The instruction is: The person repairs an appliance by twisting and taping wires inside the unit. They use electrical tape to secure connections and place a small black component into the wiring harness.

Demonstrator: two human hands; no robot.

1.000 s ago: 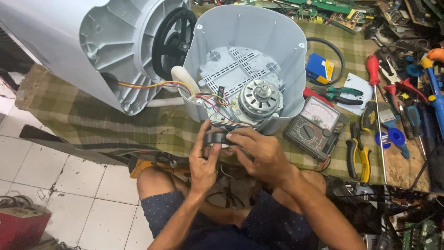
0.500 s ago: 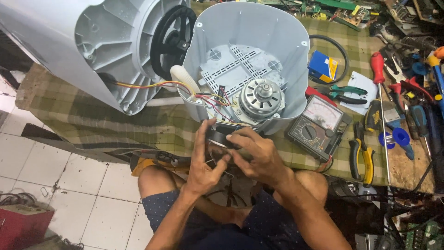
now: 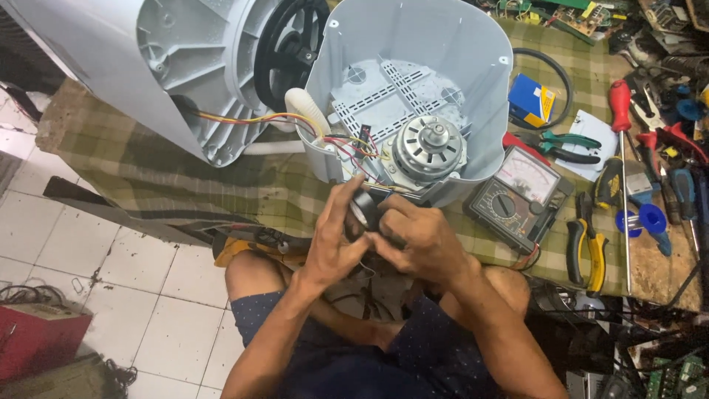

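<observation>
Both hands closed on a small black part (image 3: pixel 367 210) just near of the motor (image 3: pixel 428 148): left hand (image 3: pixel 336 240) cupped it, right hand (image 3: pixel 413 240) pinched its edge. Better to brace it steady and keep the wires (image 3: pixel 347 144) slack.

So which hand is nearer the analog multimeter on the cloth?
Right. The right hand sits just left of the multimeter, a short gap away. The left hand is farther left, beyond the small black part both hands grip.
</observation>
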